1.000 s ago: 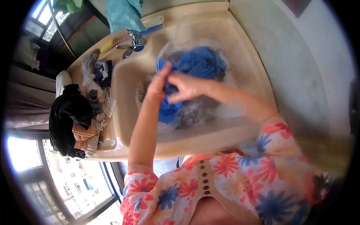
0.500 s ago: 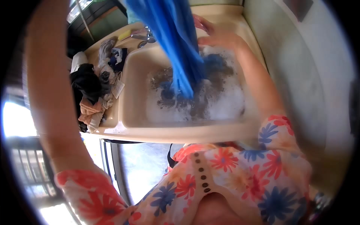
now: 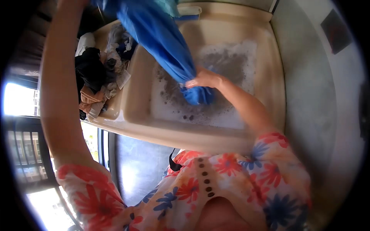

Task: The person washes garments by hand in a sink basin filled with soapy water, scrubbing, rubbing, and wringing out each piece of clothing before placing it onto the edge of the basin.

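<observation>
A wet blue cloth (image 3: 158,40) stretches from the top left edge down to the soapy water in the beige sink (image 3: 133,86). My right hand (image 3: 204,79) is closed around its lower part, just above the water, and a bunched end hangs below the fingers. At the top left edge, my left hand (image 3: 74,3) is raised beside the upper end of the cloth, which is held up there; its fingers are cut off by the frame. Grey, foamy water (image 3: 225,61) lies under the cloth.
Left of the basin, a pile of black (image 3: 90,69), white and peach clothes rests on the sink's ledge. A light teal cloth (image 3: 167,5) hangs at the top, next to a tray (image 3: 189,14) with a blue item. A wall (image 3: 308,77) stands at the right.
Both hands were together over the basin; my left hand then rose with the blue cloth to the upper left. My right hand has moved down and closed on the cloth's lower part.
</observation>
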`<state>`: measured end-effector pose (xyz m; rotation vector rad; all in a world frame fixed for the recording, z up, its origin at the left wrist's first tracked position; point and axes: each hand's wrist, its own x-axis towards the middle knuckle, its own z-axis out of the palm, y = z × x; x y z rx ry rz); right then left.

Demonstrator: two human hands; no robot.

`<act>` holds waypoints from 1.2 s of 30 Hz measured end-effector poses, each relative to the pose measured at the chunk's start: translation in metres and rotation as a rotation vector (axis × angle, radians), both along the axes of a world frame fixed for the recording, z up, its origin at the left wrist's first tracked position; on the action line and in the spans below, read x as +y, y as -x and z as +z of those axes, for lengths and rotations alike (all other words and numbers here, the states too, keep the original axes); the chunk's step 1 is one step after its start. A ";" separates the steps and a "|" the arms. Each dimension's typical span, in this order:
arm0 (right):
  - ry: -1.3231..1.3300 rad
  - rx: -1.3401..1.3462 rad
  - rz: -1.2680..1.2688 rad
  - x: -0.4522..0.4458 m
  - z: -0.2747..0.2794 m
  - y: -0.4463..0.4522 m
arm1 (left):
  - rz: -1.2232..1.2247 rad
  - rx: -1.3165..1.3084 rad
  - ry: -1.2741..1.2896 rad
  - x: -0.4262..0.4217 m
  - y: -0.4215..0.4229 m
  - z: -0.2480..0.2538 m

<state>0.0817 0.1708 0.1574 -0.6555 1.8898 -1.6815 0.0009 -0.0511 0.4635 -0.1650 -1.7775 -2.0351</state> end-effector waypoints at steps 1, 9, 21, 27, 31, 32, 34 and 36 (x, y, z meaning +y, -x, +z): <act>-0.079 -0.118 -0.042 0.018 -0.016 0.006 | 0.102 -0.151 0.106 -0.029 -0.001 -0.030; -1.010 0.246 -0.618 0.079 -0.146 0.055 | 0.165 -0.746 1.491 -0.024 -0.050 -0.347; -1.193 0.484 -0.245 0.083 -0.169 0.048 | -0.648 -0.897 1.624 0.037 -0.071 -0.430; 0.010 0.050 -0.555 0.072 0.028 0.056 | -0.546 -0.710 1.332 0.023 -0.059 -0.417; 0.265 0.225 -0.464 0.064 0.128 0.039 | -0.631 -0.700 1.101 0.030 -0.066 -0.390; 0.283 0.261 -0.441 0.063 0.142 0.036 | -0.605 -0.688 1.092 0.034 -0.070 -0.385; 0.320 0.336 -0.393 0.062 0.160 0.033 | -0.572 -0.699 1.019 0.038 -0.074 -0.375; 0.223 0.362 -0.404 0.060 0.144 0.035 | -0.561 -0.748 0.895 0.036 -0.075 -0.367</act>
